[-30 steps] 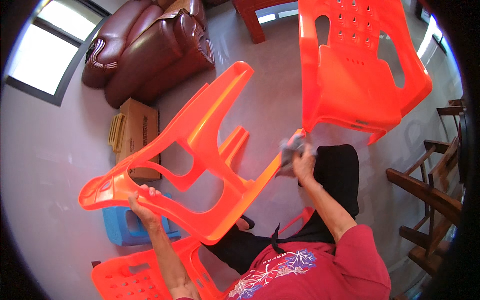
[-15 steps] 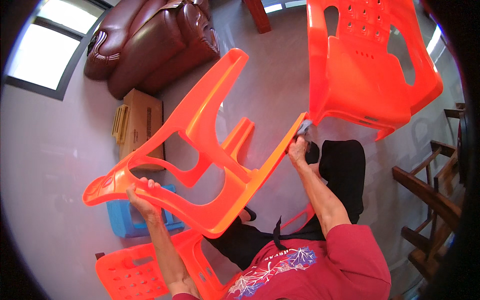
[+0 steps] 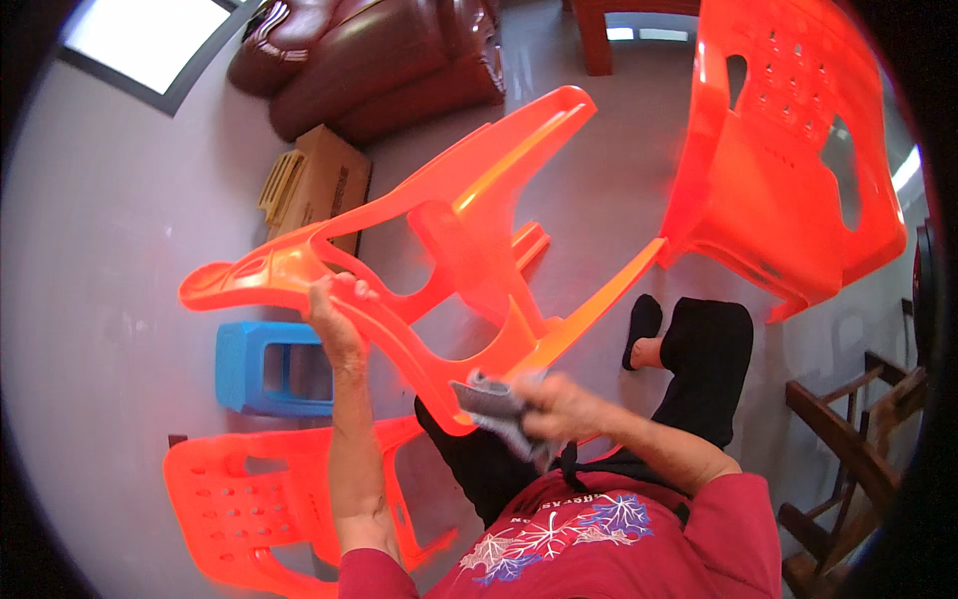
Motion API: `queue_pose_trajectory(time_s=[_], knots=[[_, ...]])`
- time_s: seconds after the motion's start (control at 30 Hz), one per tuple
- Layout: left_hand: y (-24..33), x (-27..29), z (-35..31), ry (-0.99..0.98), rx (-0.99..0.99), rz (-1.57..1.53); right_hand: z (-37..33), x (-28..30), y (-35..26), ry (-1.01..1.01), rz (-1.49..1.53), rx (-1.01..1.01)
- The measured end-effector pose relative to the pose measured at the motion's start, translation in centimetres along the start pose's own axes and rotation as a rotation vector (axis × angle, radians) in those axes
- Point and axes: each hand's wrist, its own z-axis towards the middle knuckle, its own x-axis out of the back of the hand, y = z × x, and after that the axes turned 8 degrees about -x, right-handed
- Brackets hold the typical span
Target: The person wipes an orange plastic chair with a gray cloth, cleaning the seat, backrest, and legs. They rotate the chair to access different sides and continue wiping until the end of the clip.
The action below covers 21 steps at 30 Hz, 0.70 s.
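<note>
Gripping the tilted orange-red chair [image 3: 459,240] by its side frame, the left hand [image 3: 342,324] steadies it over the floor [image 3: 609,170]. The right hand [image 3: 569,407] clutches a gray cloth [image 3: 496,404] at the chair's near corner; whether cloth and chair touch, I cannot tell. Toward the floor's right edge stands a second chair [image 3: 763,180]; toward its left edge, a blue stool [image 3: 239,369] and a third chair [image 3: 317,499].
</note>
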Motion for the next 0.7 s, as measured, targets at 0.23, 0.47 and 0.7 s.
queue_pose_trajectory(time_s=[0.23,0.47,0.7], knots=[[-0.3,-1.3,-2.0,-0.041,-0.119,0.078,4.0,0.4,6.2,0.363,-0.991,0.085],[-0.7,-3.6,-3.0,-0.091,-0.198,-0.036,4.6,-7.3,0.1,0.024,-0.21,-0.035],[-0.1,-6.5,-1.4,-0.076,-0.174,-0.007,5.5,-9.6,-1.4,0.598,-0.409,0.072]])
